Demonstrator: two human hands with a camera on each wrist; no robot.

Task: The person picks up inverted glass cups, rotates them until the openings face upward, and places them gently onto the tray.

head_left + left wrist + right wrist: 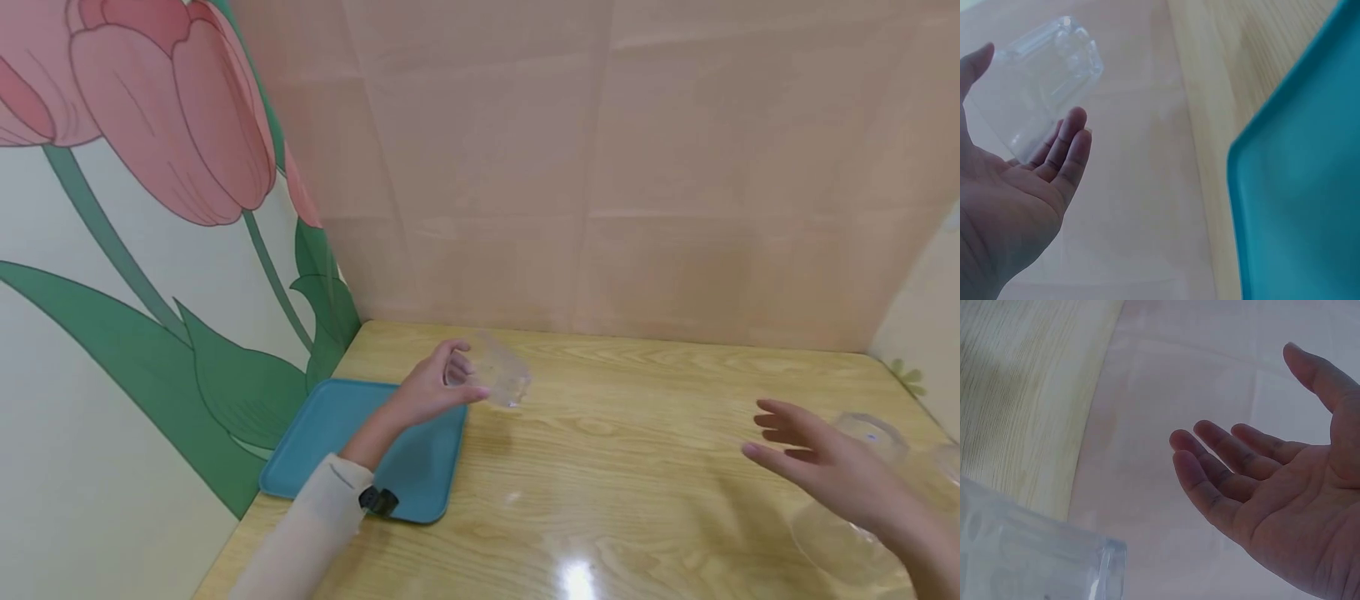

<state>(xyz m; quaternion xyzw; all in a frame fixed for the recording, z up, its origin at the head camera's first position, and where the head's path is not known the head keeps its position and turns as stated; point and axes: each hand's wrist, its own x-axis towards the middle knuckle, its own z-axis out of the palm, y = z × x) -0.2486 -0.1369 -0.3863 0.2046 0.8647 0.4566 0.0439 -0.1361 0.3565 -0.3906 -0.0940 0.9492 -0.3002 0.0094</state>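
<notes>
My left hand [433, 390] grips a clear plastic cup [506, 372] between thumb and fingers, above the table near the right edge of the blue tray [341, 421]. The cup is tilted. In the left wrist view, its faceted base [1075, 53] points away from the palm. On the right, my right hand [836, 467] is held in the air with fingers loosely spread and nothing in them. Close by it are several clear containers, among them a faceted one [873, 433] and a rounded one [836, 546], partly hidden by the hand and forearm.
The light wood-grain table [600, 467] meets a pinkish cloth backdrop [600, 167] at the back. A wall with painted tulips [180, 117] borders the left, and a pale wall [926, 317] the right. Another clear container [948, 462] stands at the right edge of view.
</notes>
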